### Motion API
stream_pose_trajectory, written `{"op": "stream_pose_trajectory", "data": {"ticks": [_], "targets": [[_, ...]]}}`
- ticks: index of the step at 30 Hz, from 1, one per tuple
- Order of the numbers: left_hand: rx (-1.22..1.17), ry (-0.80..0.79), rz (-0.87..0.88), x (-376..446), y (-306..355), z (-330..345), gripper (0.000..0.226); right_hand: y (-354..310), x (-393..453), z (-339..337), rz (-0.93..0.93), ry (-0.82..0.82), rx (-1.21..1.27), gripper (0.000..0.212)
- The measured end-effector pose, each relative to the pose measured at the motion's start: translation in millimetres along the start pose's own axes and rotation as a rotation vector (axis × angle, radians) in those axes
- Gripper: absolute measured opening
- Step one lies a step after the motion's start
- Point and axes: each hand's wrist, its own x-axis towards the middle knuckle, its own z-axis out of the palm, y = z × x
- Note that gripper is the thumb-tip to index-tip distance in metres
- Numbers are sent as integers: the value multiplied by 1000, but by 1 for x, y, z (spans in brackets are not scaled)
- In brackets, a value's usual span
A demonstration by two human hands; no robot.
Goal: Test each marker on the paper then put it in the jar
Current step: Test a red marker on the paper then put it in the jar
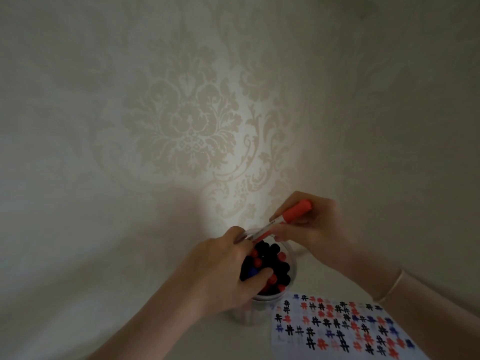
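Two hands are all I see of the person, meeting above a pale desk (130, 320) that stands against a wall (181, 113) papered with a floral pattern. Down to the right of the fingers lies the paper (345, 331), covered in rows of black, red and blue hash marks, its near corner just beside the jar (291, 271). That clear jar stands directly under the fingers and is packed with markers (275, 266) standing on end, showing black, red and blue caps.

My view has the left hand (223, 274) wrapped over the jar's rim, thumb pressed on the near edge among the caps, fingers curled over the far side and touching the lower end of one red marker (285, 216). The right hand (311, 224) pinches that marker along its barrel, fingers pressed together around it. It tilts, red cap up toward the right and lower end at the jar's mouth. A thin bracelet (389, 287) circles the right wrist.
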Motion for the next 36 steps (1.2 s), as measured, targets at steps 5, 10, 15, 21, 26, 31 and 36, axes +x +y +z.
{"op": "stream_pose_trajectory", "data": {"ticks": [5, 10, 15, 21, 26, 31, 36], "targets": [[6, -16, 51, 4, 11, -2, 48, -5, 0, 7, -306, -187, -486, 12], [11, 15, 47, 7, 11, 0, 53, -7, 5, 9, -132, -148, -546, 20], [-62, 24, 49, 9, 4, 6, 69, -21, 23, 6, 77, -236, -642, 23], [-264, 16, 36, 7, -3, 7, 49, -33, 32, -1, 18, -466, -781, 10], [-493, 0, -6, 7, -2, 5, 26, -39, 39, -7, -5, -565, -840, 9], [-473, -35, -30, 9, -4, 3, 40, -39, 40, 1, 9, -538, -832, 6], [-491, -44, -33, 3, -6, 4, 39, -30, 20, 7, 122, -350, -541, 16]]}}
